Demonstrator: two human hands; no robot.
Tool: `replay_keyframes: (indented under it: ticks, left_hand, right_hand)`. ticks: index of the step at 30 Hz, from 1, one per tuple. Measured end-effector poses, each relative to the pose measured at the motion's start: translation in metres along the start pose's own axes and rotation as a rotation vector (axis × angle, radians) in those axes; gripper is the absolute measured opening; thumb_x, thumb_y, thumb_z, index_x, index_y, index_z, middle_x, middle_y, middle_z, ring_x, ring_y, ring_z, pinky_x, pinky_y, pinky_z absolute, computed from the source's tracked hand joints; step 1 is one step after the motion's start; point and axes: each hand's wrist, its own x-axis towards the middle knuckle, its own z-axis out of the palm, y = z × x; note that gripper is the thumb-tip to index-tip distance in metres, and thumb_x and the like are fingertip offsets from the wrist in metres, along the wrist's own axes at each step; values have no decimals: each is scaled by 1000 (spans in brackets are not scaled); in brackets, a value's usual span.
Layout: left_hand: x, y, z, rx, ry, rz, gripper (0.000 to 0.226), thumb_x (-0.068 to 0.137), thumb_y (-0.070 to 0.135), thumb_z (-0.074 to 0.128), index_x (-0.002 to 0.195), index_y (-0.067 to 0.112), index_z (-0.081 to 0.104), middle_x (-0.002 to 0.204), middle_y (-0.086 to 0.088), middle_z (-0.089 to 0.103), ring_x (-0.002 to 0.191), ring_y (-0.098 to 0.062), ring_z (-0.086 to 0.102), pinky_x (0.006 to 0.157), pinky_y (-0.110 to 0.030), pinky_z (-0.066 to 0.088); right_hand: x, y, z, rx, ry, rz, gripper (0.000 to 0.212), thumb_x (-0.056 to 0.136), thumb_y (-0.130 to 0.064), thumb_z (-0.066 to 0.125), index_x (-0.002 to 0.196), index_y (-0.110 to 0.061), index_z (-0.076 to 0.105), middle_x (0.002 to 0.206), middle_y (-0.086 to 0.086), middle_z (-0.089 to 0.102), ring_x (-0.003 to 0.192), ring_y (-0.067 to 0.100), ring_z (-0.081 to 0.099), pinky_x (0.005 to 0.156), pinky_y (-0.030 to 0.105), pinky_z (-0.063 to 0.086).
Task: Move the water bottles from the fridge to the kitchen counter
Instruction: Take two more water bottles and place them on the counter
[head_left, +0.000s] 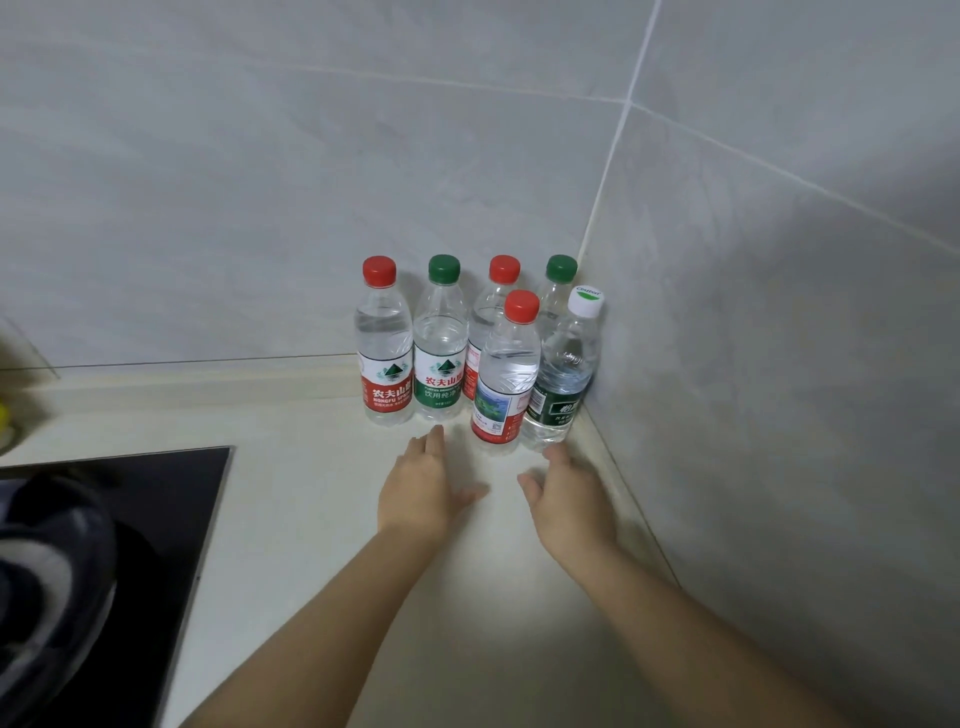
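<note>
Several water bottles stand upright in the corner of the pale kitchen counter (332, 519). The back row against the wall has a red-capped bottle (383, 343), a green-capped bottle (440, 343), another red-capped bottle (496, 306) and another green-capped bottle (558, 291). In front stand a red-capped bottle (505, 374) and a white-capped bottle with a dark green label (563, 374). My left hand (418, 491) hovers just short of the bottles, fingers straight, holding nothing. My right hand (569, 501) is beside it below the white-capped bottle, fingers relaxed and empty.
Grey tiled walls (779, 312) meet in the corner behind the bottles. A black cooktop (156, 519) lies at the left, with a dark rounded object (47, 571) over it. A yellow item (4, 415) shows at the left edge.
</note>
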Motion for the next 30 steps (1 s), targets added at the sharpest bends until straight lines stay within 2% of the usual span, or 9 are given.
replay_keyframes:
  ticks: [3, 5, 8, 11, 14, 16, 20, 25, 30]
  left_hand:
    - [-41, -24, -23, 238, -32, 26, 100, 83, 67, 53, 153, 14, 6, 160, -7, 15, 148, -27, 11, 118, -40, 16]
    - [-73, -35, -41, 350, -36, 8, 98, 87, 68, 46, 154, 15, -3, 163, -7, 0, 150, -28, -3, 120, -45, 7]
    - [-124, -43, -66, 443, 20, -12, 96, 89, 67, 43, 154, 16, -6, 163, -9, -6, 149, -32, -9, 119, -52, 3]
    - [-175, -49, -84, 434, 132, -38, 98, 84, 67, 51, 155, 16, 6, 162, -11, 4, 149, -34, -2, 117, -58, 9]
    - [-231, -50, -103, 419, 265, -68, 98, 77, 69, 58, 151, 13, 28, 157, -14, 28, 147, -35, 18, 113, -62, 23]
    - [-272, -50, -115, 408, 370, -109, 90, 82, 71, 47, 149, 12, 34, 155, -15, 32, 146, -34, 22, 112, -60, 24]
    - [-360, -53, -126, 310, 507, -268, 80, 89, 66, 26, 151, 15, 28, 158, -11, 25, 149, -30, 13, 114, -59, 21]
    - [-472, -59, -122, 247, 578, -526, 78, 91, 67, 16, 154, 20, 17, 162, -5, 14, 150, -23, -1, 119, -50, 9]
    - [-560, -61, -122, 244, 691, -730, 81, 88, 71, 13, 155, 24, 9, 163, -2, 6, 149, -19, -8, 119, -44, 0]
  right_hand:
    - [-32, -5, -10, -157, -64, -119, 53, 100, -44, 47, 145, -18, 37, 141, 4, 48, 130, 24, 44, 99, 33, 38]
    - [-53, -9, -18, -218, -102, -189, 59, 101, -47, 42, 152, -21, 26, 155, 2, 33, 141, 23, 31, 107, 34, 31]
    - [-86, -19, -29, -239, -165, -257, 66, 101, -52, 37, 157, -26, 13, 166, 1, 5, 152, 24, 6, 116, 38, 23]
    - [-119, -34, -42, -216, -164, -345, 71, 99, -57, 36, 157, -32, 5, 166, -1, -10, 152, 26, -13, 120, 53, 14]
    - [-156, -51, -57, -202, -139, -470, 73, 97, -60, 37, 157, -36, 2, 165, -1, -14, 151, 27, -18, 118, 62, 4]
    - [-182, -61, -67, -169, -100, -566, 75, 96, -61, 39, 157, -36, 4, 166, 0, -11, 151, 29, -17, 117, 63, 1]
    - [-239, -78, -76, -121, -120, -736, 74, 96, -60, 37, 157, -36, 1, 165, 1, -15, 150, 30, -19, 116, 62, -6]
    - [-308, -106, -72, -98, -221, -992, 80, 84, -70, 6, 155, -38, -9, 164, 0, -21, 149, 28, -24, 117, 61, -8]
    - [-377, -144, -69, -30, -254, -1249, 74, 96, -61, 34, 156, -37, -2, 164, 0, -18, 149, 27, -23, 118, 60, -7]
